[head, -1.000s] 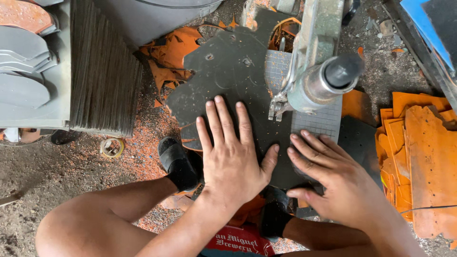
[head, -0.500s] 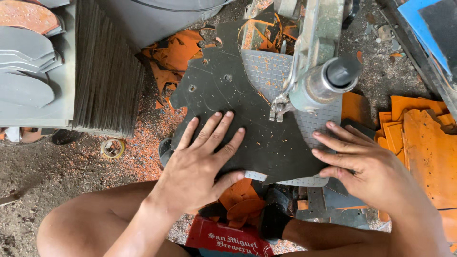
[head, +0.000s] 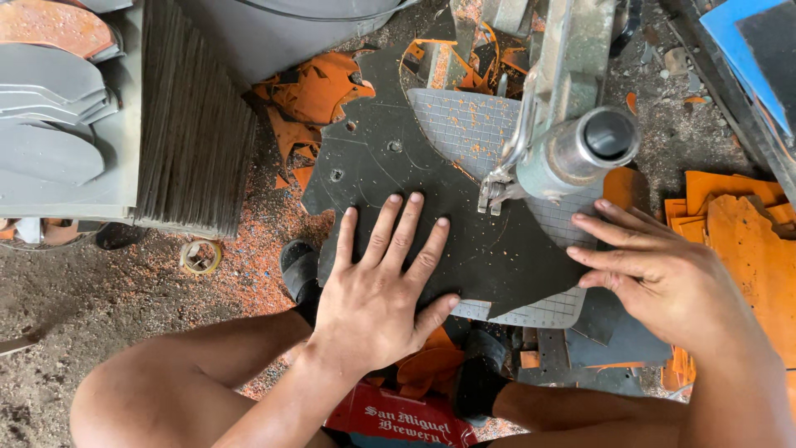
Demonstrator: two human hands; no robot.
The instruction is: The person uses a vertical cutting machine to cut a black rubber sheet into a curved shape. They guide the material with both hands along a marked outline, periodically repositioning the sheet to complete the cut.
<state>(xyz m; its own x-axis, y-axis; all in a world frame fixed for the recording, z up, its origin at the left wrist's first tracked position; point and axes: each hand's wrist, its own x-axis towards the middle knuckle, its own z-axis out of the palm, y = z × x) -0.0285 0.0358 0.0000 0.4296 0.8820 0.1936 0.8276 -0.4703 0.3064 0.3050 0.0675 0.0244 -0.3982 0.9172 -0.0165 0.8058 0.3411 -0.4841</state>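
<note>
Since half a second ago we see the dark sheet [head: 431, 207] turned counter-clockwise under the press; more of the grey gridded plate [head: 473, 124] shows at 12 o'clock. Our left hand [head: 377, 286] has slid toward 6 o'clock and lies flat, fingers spread, pressing the sheet, gripping nothing. Our right hand [head: 655, 270], at 3 o'clock, is open, fingertips on the sheet's edge. We count two hands, one sheet, one metal cylinder [head: 576, 153], three punched holes.

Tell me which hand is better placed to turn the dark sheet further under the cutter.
Probably the left hand: it lies flat on the dark sheet; the right hand touches only its edge.
</note>
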